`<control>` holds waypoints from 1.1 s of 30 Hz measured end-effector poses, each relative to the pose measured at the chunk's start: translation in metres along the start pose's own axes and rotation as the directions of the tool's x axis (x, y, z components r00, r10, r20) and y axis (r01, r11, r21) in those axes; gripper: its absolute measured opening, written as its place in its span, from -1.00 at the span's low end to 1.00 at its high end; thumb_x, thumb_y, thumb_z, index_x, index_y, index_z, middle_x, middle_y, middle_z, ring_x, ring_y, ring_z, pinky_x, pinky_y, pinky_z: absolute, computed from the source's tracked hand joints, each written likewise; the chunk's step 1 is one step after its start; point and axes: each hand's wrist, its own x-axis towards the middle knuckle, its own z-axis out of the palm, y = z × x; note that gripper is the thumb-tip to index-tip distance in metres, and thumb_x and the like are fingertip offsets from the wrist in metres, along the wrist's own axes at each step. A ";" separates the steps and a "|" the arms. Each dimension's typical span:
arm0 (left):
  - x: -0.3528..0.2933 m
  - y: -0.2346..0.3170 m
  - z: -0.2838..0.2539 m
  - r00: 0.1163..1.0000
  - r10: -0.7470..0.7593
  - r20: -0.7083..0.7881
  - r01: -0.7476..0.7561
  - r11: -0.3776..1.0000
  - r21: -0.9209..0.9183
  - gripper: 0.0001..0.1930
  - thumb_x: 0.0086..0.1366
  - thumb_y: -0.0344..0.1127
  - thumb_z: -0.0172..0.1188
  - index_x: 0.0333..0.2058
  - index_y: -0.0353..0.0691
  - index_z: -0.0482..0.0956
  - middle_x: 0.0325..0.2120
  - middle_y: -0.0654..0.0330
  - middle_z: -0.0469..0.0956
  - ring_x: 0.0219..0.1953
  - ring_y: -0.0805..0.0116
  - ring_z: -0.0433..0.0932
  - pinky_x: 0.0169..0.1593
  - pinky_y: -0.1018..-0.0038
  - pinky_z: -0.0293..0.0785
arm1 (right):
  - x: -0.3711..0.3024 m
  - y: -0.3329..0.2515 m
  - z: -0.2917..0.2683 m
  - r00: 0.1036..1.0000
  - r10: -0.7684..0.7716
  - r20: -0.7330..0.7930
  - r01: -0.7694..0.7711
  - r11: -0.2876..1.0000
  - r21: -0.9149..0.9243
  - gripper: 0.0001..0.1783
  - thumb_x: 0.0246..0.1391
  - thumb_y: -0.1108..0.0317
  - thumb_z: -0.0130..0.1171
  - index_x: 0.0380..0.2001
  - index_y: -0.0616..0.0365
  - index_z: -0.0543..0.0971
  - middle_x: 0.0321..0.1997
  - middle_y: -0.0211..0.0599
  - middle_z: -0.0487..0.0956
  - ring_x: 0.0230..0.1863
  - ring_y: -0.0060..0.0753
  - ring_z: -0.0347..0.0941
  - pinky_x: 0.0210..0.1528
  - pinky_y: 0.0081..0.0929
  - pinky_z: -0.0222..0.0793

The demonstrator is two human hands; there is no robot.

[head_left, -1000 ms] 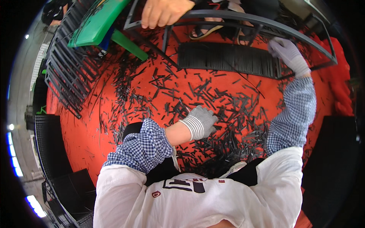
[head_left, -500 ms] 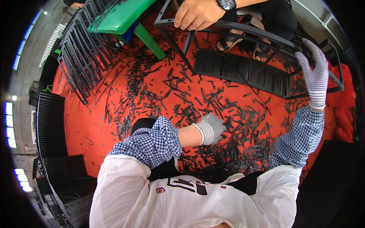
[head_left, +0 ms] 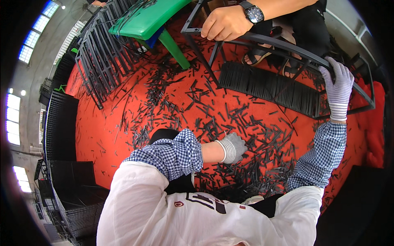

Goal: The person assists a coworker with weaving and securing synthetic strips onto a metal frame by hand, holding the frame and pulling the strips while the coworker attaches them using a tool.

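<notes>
I had my right hand (head_left: 338,84) touching the black frame (head_left: 287,45), thumb apart, but couldn't tell if it gripped. My left hand (head_left: 233,148) was curled over black strips (head_left: 264,141) on the red floor (head_left: 102,135); its fingers' tips were hidden. Another person's hand (head_left: 227,23) held the frame's left end. My white shirt (head_left: 139,205) had dark printing.

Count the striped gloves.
2: a grey-white striped fabric glove on the left hand, over short black strips; a purple-white one on the right hand, at the black metal frame. Others may be hidden.
</notes>
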 end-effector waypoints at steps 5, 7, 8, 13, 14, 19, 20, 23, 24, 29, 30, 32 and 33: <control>-0.002 0.003 -0.002 1.000 -0.005 0.001 0.005 1.000 -0.015 -0.55 0.24 -0.04 -0.04 -0.02 -0.23 0.40 -0.17 0.05 0.45 -0.06 0.16 0.40 -0.01 0.30 0.29 | 0.002 0.003 0.003 1.000 0.011 0.002 -0.011 1.000 -0.006 -0.62 -0.05 0.10 0.17 -0.19 0.06 0.53 -0.26 -0.34 0.54 -0.18 -0.30 0.41 0.03 -0.35 0.14; -0.004 0.005 -0.002 1.000 -0.005 -0.001 0.005 1.000 0.017 -0.54 0.25 -0.03 -0.05 0.00 -0.22 0.39 -0.16 0.05 0.44 -0.05 0.17 0.39 0.00 0.29 0.29 | 0.003 0.002 0.002 1.000 0.024 -0.001 -0.024 1.000 -0.003 -0.63 -0.06 0.10 0.17 -0.21 0.06 0.53 -0.27 -0.35 0.54 -0.18 -0.30 0.42 0.02 -0.35 0.14; -0.004 0.005 -0.003 1.000 -0.009 -0.004 0.009 1.000 0.021 -0.54 0.25 -0.03 -0.05 0.00 -0.22 0.39 -0.16 0.05 0.44 -0.05 0.17 0.39 0.00 0.29 0.29 | 0.003 0.003 0.003 1.000 0.024 -0.006 -0.024 1.000 -0.003 -0.63 -0.06 0.10 0.17 -0.21 0.06 0.53 -0.27 -0.35 0.54 -0.18 -0.30 0.42 0.02 -0.35 0.14; -0.005 0.006 -0.002 1.000 -0.019 0.021 0.018 1.000 0.023 -0.54 0.26 -0.02 -0.06 0.02 -0.20 0.37 -0.14 0.07 0.43 -0.05 0.18 0.39 0.01 0.28 0.28 | 0.001 0.002 0.005 0.999 0.038 -0.006 -0.038 0.999 0.025 -0.65 -0.07 0.11 0.19 -0.24 0.06 0.54 -0.31 -0.37 0.54 -0.22 -0.31 0.42 0.02 -0.35 0.15; -0.008 0.005 0.001 0.999 -0.033 0.023 0.033 0.999 0.019 -0.54 0.26 -0.02 -0.06 0.02 -0.20 0.37 -0.14 0.07 0.43 -0.05 0.18 0.39 0.01 0.28 0.28 | 0.003 -0.001 0.008 0.999 0.044 0.000 -0.044 0.998 0.050 -0.65 -0.07 0.11 0.19 -0.24 0.07 0.54 -0.32 -0.38 0.54 -0.23 -0.32 0.42 0.02 -0.36 0.15; -0.007 0.006 0.000 1.000 -0.002 0.023 0.001 0.999 0.039 -0.53 0.26 -0.01 -0.06 0.03 -0.19 0.37 -0.12 0.08 0.42 -0.03 0.19 0.39 0.02 0.28 0.28 | 0.001 0.004 0.002 1.000 0.027 -0.006 -0.027 1.000 0.012 -0.66 -0.07 0.12 0.19 -0.25 0.06 0.54 -0.34 -0.38 0.54 -0.25 -0.32 0.42 -0.01 -0.37 0.16; -0.007 0.007 -0.001 1.000 0.002 0.021 -0.003 0.999 0.040 -0.53 0.26 -0.01 -0.06 0.03 -0.19 0.37 -0.12 0.08 0.42 -0.03 0.19 0.39 0.02 0.28 0.28 | 0.001 0.005 0.001 1.000 0.026 -0.008 -0.026 1.000 0.015 -0.67 -0.07 0.12 0.19 -0.26 0.06 0.54 -0.34 -0.38 0.54 -0.25 -0.32 0.42 -0.01 -0.37 0.16; -0.010 0.006 0.001 0.999 -0.022 0.040 0.020 0.999 0.043 -0.53 0.27 -0.01 -0.07 0.03 -0.19 0.36 -0.11 0.08 0.42 -0.04 0.19 0.39 0.02 0.28 0.28 | 0.002 0.002 0.006 0.999 0.011 -0.034 -0.010 0.999 0.035 -0.67 -0.07 0.13 0.19 -0.26 0.06 0.54 -0.34 -0.38 0.54 -0.25 -0.32 0.42 -0.02 -0.37 0.17; -0.012 0.004 0.002 0.998 -0.032 0.046 0.030 0.999 0.041 -0.53 0.27 -0.01 -0.06 0.03 -0.19 0.36 -0.11 0.08 0.42 -0.04 0.19 0.39 0.02 0.28 0.29 | 0.002 0.000 0.010 0.999 0.008 -0.038 -0.006 0.999 0.045 -0.67 -0.07 0.13 0.19 -0.26 0.06 0.54 -0.34 -0.38 0.54 -0.25 -0.32 0.42 -0.02 -0.37 0.17; -0.013 0.006 -0.001 0.998 -0.021 0.057 0.019 0.999 0.034 -0.54 0.27 -0.02 -0.06 0.04 -0.18 0.36 -0.10 0.08 0.42 -0.04 0.18 0.39 0.02 0.27 0.29 | 0.002 0.002 0.006 1.000 0.018 -0.025 -0.017 0.999 0.037 -0.68 -0.08 0.12 0.19 -0.27 0.06 0.54 -0.34 -0.38 0.54 -0.25 -0.32 0.42 -0.03 -0.37 0.17; -0.013 0.006 -0.003 0.998 -0.017 0.062 0.015 0.999 0.036 -0.54 0.27 -0.03 -0.06 0.04 -0.18 0.36 -0.10 0.07 0.42 -0.04 0.18 0.39 0.02 0.27 0.29 | 0.002 0.002 0.005 1.000 0.018 -0.024 -0.017 0.999 0.035 -0.68 -0.08 0.12 0.19 -0.27 0.06 0.54 -0.34 -0.38 0.54 -0.25 -0.32 0.42 -0.03 -0.37 0.17; -0.013 0.006 -0.002 0.998 -0.017 0.064 0.015 0.999 0.036 -0.54 0.27 -0.03 -0.06 0.04 -0.18 0.36 -0.10 0.07 0.42 -0.03 0.18 0.39 0.02 0.27 0.28 | 0.002 0.001 0.005 1.000 0.029 -0.010 -0.029 0.999 0.024 -0.67 -0.08 0.12 0.19 -0.27 0.06 0.54 -0.33 -0.38 0.54 -0.25 -0.32 0.42 -0.03 -0.37 0.17; -0.013 0.006 -0.001 0.998 -0.016 0.062 0.014 0.999 0.035 -0.54 0.27 -0.03 -0.06 0.04 -0.19 0.36 -0.09 0.07 0.42 -0.03 0.17 0.39 0.02 0.27 0.28 | 0.003 0.001 0.006 1.000 0.028 -0.011 -0.027 0.999 0.024 -0.67 -0.08 0.12 0.19 -0.27 0.06 0.54 -0.33 -0.38 0.54 -0.25 -0.32 0.42 -0.03 -0.37 0.17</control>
